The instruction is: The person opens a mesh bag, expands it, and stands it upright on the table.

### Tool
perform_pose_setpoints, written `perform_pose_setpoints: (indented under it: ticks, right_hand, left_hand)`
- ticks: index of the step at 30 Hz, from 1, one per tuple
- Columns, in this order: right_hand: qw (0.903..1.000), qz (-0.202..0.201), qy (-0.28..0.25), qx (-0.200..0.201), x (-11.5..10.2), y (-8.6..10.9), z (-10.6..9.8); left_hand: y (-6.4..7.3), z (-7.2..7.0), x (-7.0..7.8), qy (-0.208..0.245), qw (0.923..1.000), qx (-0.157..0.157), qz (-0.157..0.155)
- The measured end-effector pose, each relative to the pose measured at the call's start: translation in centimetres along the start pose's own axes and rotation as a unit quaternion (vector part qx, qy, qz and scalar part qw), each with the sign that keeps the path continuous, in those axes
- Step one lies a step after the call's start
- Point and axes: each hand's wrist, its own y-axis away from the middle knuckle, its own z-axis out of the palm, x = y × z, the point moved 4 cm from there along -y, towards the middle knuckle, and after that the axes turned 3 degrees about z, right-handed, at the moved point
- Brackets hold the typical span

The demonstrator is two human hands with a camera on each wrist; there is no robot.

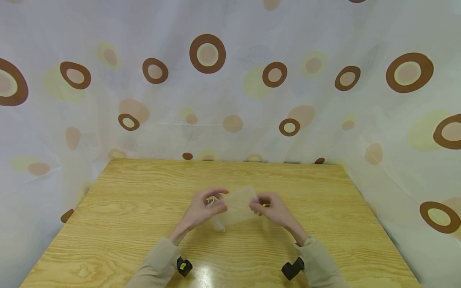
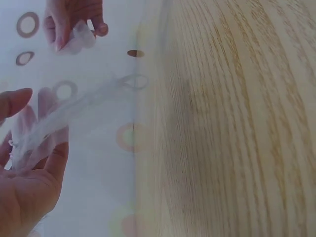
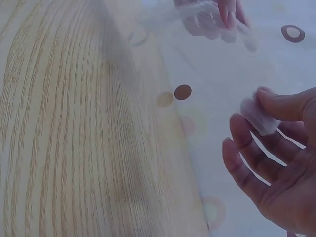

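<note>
Translucent film is suspended between the two hands, above the counter; its broad part spans the gap from one hand to the other, slightly higher at the right hand's side; a narrow bunched portion droops from beside the left thumb towards the person, and a looped end shows on it in the left wrist view; whether the film is a single layer or a bag cannot be told.

Left hand: partly closed, fingers loosely curled about the gathered end of the film, index finger and thumb standing apart; finger surfaces are visible through the material; a small white cord lies within the curve of this hand.

Right hand: thumb and fingertips brought together, pinching the opposite end of the film; a short bunched fold protrudes at the pinch; the remaining fingers are bent and slightly spread.

Beige sleeves cover the forearms behind both hands; a black wrist device sits at the inner side of the left cuff, a second black device at the right; beyond the hands, a pale sheet with brown rings rises behind the wood-grain counter.
</note>
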Motion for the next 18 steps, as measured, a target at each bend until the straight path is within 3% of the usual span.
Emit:
perform_pose_setpoints:
  ticks: [3,5,13,18]
  right_hand:
    - [0.9995,-0.001,-0.003,0.032,-0.17,-0.23,-0.02]
    - [0.9989,0.003,-0.005,0.046,-0.24,-0.28,-0.04]
    - [0.9979,-0.014,-0.026,0.058,-0.32,-0.11,-0.11]
    - [0.9979,-0.017,-0.020,0.059,-0.35,-0.19,-0.18]
  left_hand:
    - [0.02,0.39,-0.10,-0.003,0.9994,-0.036,-0.001]
    - [0.00,0.60,-0.10,-0.001,0.9990,-0.043,-0.008]
    - [0.09,0.41,-0.34,0.011,0.9993,-0.008,-0.034]
    - [0.04,0.52,-0.31,0.034,0.9990,-0.018,-0.022]
